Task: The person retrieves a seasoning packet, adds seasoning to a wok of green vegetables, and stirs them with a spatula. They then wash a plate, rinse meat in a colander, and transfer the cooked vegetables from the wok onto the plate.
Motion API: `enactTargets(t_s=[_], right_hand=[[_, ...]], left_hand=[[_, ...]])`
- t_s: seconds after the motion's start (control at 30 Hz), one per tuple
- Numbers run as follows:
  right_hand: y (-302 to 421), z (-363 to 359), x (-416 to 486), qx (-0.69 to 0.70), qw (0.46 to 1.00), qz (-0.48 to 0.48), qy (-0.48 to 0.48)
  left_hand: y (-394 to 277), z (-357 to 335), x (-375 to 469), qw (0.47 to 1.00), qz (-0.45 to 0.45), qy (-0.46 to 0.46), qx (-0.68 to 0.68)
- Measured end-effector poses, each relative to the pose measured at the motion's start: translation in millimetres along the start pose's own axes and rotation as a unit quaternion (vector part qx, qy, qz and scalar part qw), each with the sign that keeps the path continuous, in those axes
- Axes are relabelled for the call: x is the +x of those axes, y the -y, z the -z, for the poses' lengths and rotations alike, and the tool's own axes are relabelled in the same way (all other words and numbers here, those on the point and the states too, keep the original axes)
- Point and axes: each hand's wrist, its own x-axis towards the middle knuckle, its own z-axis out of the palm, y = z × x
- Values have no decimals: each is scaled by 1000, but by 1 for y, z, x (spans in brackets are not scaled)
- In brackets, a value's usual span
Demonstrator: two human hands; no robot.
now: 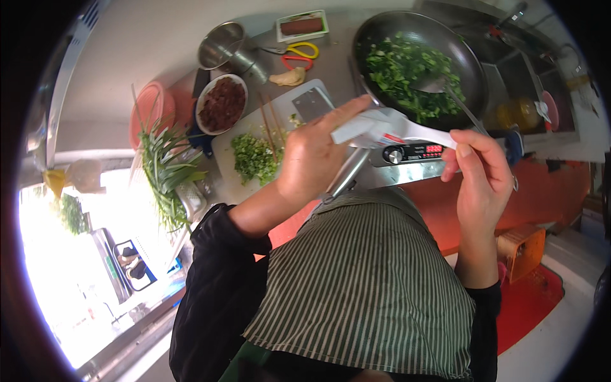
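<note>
My left hand [315,155] grips a small white plastic packet [365,125] above the front edge of the wok. Between the fingertips of my right hand [482,176] is the handle of a white plastic spoon [429,133], whose bowl end reaches the packet's mouth. Whether the bowl sits inside or behind the film is hard to tell. Beyond both hands stands a large dark wok [470,71] holding chopped leafy greens [405,71]. A metal spatula [463,105] rests among the greens. The wok's steel handle [351,172] points toward me, below my left hand.
An induction cooker panel [413,153] glows under the spoon. On the left, a cutting board [229,167] bears chopped scallions [255,157] and chopsticks [268,126]. Around it are a bowl of dark red pieces [222,105], scissors [305,47], ginger [288,76] and long green stalks [164,167].
</note>
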Motion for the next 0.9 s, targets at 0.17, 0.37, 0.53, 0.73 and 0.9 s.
enactTargets(t_s=[0.17, 0.37, 0.53, 0.73, 0.9], right_hand=[[3, 0, 1, 70, 997, -9, -20], [3, 3, -4, 35, 999, 20, -29], [6, 1, -8, -145, 975, 168, 12], [2, 0, -8, -92, 988, 127, -18], [3, 2, -12, -113, 986, 124, -19]], left_hand=[[-2, 3, 0, 999, -17, -36, 20], [-5, 4, 2, 1000, 8, -19, -2], [-5, 1, 4, 999, 21, -19, -25], [-6, 0, 4, 1000, 20, -18, 14], [-5, -2, 3, 999, 21, -29, 24]])
